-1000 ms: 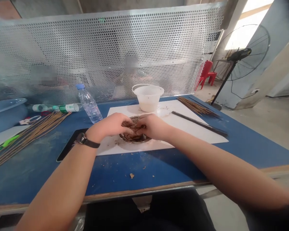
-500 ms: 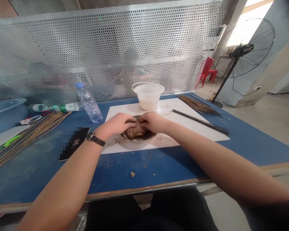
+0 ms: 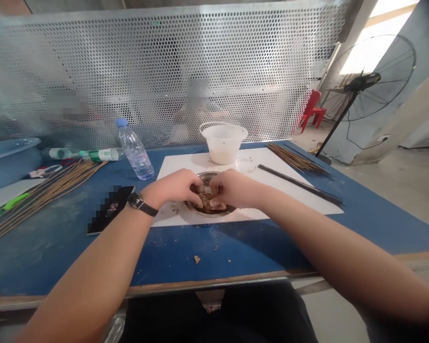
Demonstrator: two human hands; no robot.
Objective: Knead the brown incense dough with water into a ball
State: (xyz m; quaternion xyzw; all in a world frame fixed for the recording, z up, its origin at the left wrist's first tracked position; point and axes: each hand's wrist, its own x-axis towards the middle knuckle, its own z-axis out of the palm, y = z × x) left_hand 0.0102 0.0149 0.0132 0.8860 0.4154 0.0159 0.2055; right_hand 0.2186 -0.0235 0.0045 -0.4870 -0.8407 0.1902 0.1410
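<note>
The left hand [image 3: 171,186], fingers curled and pinching downward, and the right hand [image 3: 236,188], fingers pressed in from the opposite side, meet over a shallow metal bowl [image 3: 209,213] on a white sheet [image 3: 268,164] near the middle of the bench [image 3: 57,252]. The brown paste [image 3: 208,200] in the bowl appears to be under kneading, and the next move calls for more pinching. The rounded lump of the earlier view now looks torn apart.
</note>
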